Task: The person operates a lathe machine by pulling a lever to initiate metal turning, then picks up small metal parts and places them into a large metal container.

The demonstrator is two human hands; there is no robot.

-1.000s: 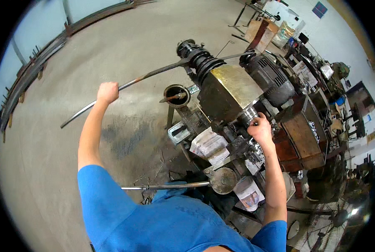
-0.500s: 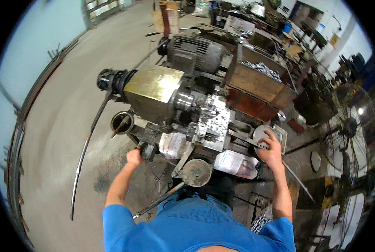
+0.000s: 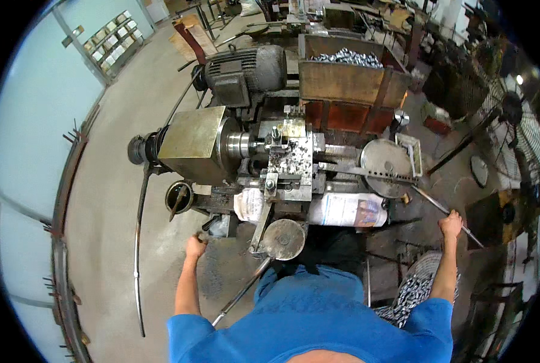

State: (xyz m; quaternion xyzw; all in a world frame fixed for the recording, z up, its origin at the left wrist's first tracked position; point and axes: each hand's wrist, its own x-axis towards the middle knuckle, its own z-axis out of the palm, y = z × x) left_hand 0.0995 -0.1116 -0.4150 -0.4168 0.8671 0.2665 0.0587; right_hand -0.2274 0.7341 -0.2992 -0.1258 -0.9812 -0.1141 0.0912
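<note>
My right hand [image 3: 450,224] is wrapped round a long metal lever [image 3: 430,199] that slopes down to the right from beside a round metal disc [image 3: 386,166]. On the left, my left hand [image 3: 195,247] is closed just in front of a dark box [image 3: 222,225] at the machine's near side; what its fingers hold, if anything, is hidden. Between my arms stands a lathe-like machine. Its spindle chuck [image 3: 238,145] faces a tool slide [image 3: 289,160] strewn with metal chips. A second lever [image 3: 245,289] with a round plate [image 3: 284,239] reaches toward me.
Behind the machine sit an electric motor [image 3: 245,72] and a rusty bin [image 3: 351,81] of small shiny metal parts. A basket of similar parts [image 3: 412,299] is beside my right arm. A pot [image 3: 179,196] with a brush-like stick hangs left; a fan [image 3: 512,109] stands right.
My right hand has left the perforated bar by the disc and moved right and nearer onto the lever. My left hand has drawn back from the dark box. The whole view has turned.
</note>
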